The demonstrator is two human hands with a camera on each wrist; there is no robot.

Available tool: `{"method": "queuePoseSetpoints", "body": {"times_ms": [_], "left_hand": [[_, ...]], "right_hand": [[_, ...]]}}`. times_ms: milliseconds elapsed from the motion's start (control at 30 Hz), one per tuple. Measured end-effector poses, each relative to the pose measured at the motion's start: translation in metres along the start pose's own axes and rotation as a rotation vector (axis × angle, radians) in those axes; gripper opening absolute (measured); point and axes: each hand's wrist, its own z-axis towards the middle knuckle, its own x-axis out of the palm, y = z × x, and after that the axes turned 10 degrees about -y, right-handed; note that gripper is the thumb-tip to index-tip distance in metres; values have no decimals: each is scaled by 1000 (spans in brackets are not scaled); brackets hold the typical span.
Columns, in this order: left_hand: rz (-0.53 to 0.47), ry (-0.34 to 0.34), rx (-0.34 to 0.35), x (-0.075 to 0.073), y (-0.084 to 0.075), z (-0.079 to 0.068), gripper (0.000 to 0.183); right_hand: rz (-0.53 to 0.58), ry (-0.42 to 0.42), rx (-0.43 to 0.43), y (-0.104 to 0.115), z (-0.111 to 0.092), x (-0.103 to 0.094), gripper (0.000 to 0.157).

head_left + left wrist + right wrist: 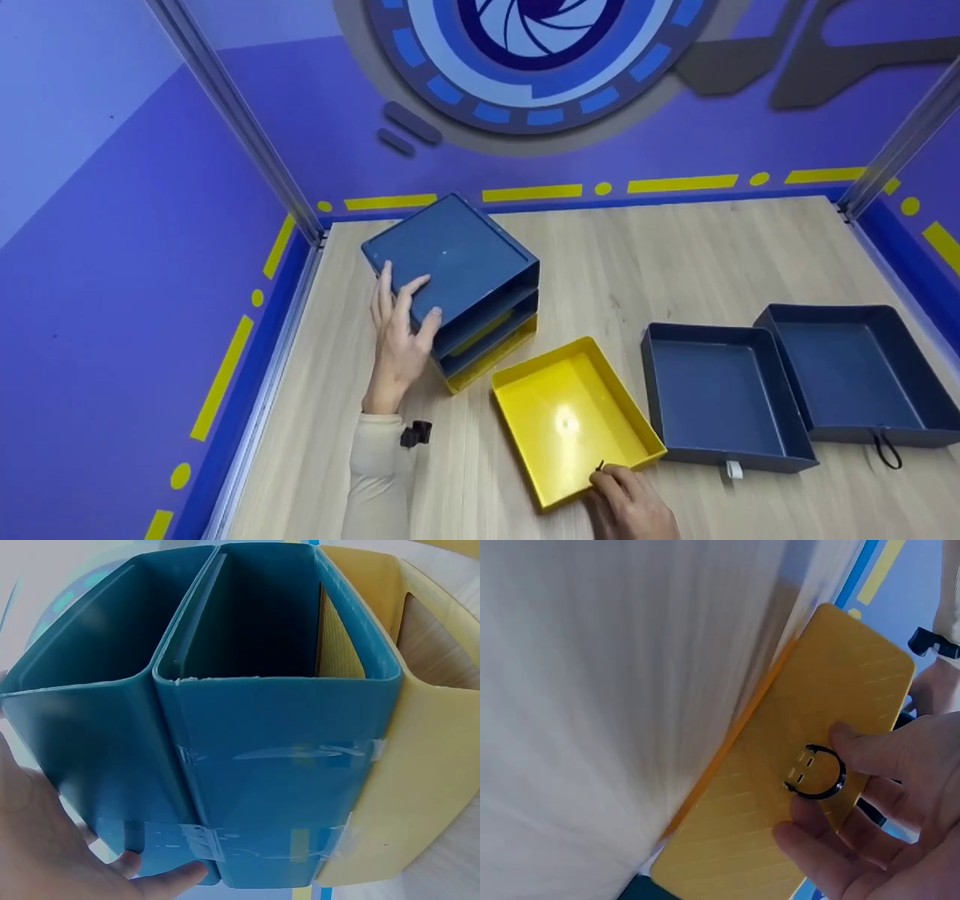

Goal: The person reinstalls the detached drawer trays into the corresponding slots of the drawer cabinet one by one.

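A cabinet [450,259] of two dark blue frames above a yellow one stands at the left, its compartments open at the front. My left hand [401,330] rests on its near left top corner, fingers spread over the top panel; in the left wrist view its fingers touch the blue shell [97,757]. A yellow drawer [559,412] lies before the cabinet, turned at an angle. My right hand [634,502] is at the drawer's near wall. In the right wrist view, thumb and fingertips touch that yellow front [765,787] around a black loop pull [842,778].
Right of the yellow drawer lie two dark blue drawers, one [716,397] with a pale tab [734,470], the other [862,371] with a black loop [890,452]. Printed blue panels [262,135] enclose the wooden tabletop [592,262]. Clear tape [202,840] spans the frame joints.
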Motion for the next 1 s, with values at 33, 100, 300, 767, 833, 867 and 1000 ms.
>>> {"method": "queuePoseSetpoints", "body": {"times_ms": [33, 100, 300, 767, 833, 867, 1000], "left_hand": [[-1, -3, 0, 0, 0, 1, 49], [-4, -8, 0, 0, 0, 2, 48], [-14, -17, 7, -1, 0, 3, 47], [3, -9, -15, 1, 0, 0, 48], [4, -14, -9, 1, 0, 0, 48], [6, -15, -7, 1, 1, 0, 49], [15, -17, -1, 2, 2, -1, 49]], "right_hand": [[12, -10, -18, -2, 2, 0, 20], [35, -27, -45, -4, 5, 2, 21], [100, -44, -91, -10, 15, 4, 49], [97, 15, -75, -8, 29, 10, 39], [98, 28, -77, -7, 30, 12, 39], [104, 33, -84, -7, 30, 13, 39], [131, 35, -126, -7, 33, 17, 41]]}}
